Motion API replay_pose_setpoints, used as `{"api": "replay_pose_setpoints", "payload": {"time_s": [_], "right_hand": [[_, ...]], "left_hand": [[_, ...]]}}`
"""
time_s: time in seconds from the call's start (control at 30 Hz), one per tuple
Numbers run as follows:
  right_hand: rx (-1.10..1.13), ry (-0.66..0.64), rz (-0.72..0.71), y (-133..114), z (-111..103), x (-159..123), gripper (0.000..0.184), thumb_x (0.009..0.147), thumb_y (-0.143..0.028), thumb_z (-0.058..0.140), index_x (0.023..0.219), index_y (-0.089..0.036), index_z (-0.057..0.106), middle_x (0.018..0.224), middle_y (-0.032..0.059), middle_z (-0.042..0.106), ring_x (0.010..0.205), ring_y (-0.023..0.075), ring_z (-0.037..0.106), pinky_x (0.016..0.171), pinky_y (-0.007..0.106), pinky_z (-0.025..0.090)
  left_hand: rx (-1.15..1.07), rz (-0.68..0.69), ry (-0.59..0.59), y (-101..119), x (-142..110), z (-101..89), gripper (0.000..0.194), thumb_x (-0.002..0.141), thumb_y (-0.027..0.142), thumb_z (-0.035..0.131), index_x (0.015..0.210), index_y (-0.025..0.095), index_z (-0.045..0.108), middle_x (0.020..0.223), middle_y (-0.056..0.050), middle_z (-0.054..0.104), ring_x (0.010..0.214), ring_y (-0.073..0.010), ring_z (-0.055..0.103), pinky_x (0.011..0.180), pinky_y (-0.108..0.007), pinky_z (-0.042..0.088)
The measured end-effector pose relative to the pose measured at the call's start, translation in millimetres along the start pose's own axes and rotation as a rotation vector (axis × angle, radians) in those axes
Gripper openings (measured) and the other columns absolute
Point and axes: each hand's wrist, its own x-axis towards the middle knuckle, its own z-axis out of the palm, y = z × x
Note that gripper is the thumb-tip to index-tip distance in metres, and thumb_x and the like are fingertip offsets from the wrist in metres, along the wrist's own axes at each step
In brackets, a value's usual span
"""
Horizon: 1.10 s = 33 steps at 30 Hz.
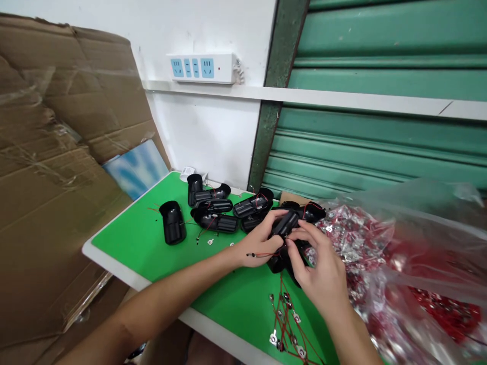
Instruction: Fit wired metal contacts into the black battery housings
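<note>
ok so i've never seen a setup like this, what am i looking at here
This one picture comes from a camera worn on a person's head, looking forward and down. There is no machine: the left hand and right hand are the person's own, bare, together holding a black plastic part. On the green table surface lie similar black housings and thin red wires with small metal pieces. Clear plastic bags sit at the right.

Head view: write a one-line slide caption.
Two bare hands work on a black housing above a green tabletop, beside bagged metal parts.
</note>
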Motion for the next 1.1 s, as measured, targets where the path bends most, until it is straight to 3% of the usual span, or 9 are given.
{"api": "replay_pose_setpoints", "payload": {"time_s": [0.13, 0.43, 0.6, 0.77, 1.1], "right_hand": [[-0.037, -0.021, -0.037, 4, 1, -4, 0.065, 0.097, -0.013, 0.062, 0.156, -0.022, 0.036, 0.104, 0.005, 0.071, 0.097, 0.0153, 0.073, 0.092, 0.03, 0.06], [-0.112, 0.014, -0.042, 4, -1, -7, 0.064, 0.098, -0.015, 0.063, 0.157, -0.019, 0.036, 0.105, 0.0064, 0.073, 0.096, 0.016, 0.075, 0.088, 0.03, 0.063], [-0.155, 0.032, -0.108, 1, -1, -7, 0.062, 0.097, -0.011, 0.063, 0.154, -0.015, 0.038, 0.104, 0.0088, 0.073, 0.092, 0.0174, 0.076, 0.083, 0.031, 0.063], [-0.135, 0.048, -0.072, 2, 1, -9, 0.056, 0.097, -0.013, 0.063, 0.149, -0.015, 0.042, 0.106, 0.0085, 0.073, 0.094, 0.0172, 0.076, 0.086, 0.031, 0.063], [-0.293, 0.072, -0.179, -3, 4, -7, 0.041, 0.096, -0.008, 0.063, 0.135, -0.008, 0.049, 0.101, 0.0122, 0.074, 0.085, 0.0203, 0.076, 0.076, 0.031, 0.062]], "left_hand": [[0.044, 0.003, -0.008, 3, 0, 0.1, 0.054, 0.093, 0.029, 0.049, 0.142, 0.011, 0.036, 0.146, -0.02, 0.05, 0.137, -0.0303, 0.048, 0.121, -0.045, 0.034], [0.129, 0.018, -0.014, 2, -2, 3.6, 0.048, 0.095, 0.028, 0.047, 0.14, 0.012, 0.04, 0.131, -0.014, 0.056, 0.116, -0.0243, 0.055, 0.106, -0.04, 0.047], [0.178, 0.016, 0.0, 5, -2, 6.6, 0.051, 0.093, 0.023, 0.047, 0.142, 0.009, 0.038, 0.13, -0.015, 0.056, 0.12, -0.0243, 0.053, 0.11, -0.041, 0.044], [0.203, 0.028, 0.018, 7, -2, 8.2, 0.053, 0.092, 0.022, 0.045, 0.141, 0.005, 0.038, 0.131, -0.017, 0.055, 0.122, -0.0248, 0.053, 0.114, -0.043, 0.043], [0.273, 0.009, 0.064, 4, -5, 11.9, 0.06, 0.09, 0.022, 0.049, 0.147, 0.009, 0.035, 0.142, -0.018, 0.051, 0.13, -0.0268, 0.053, 0.118, -0.045, 0.042]]}}
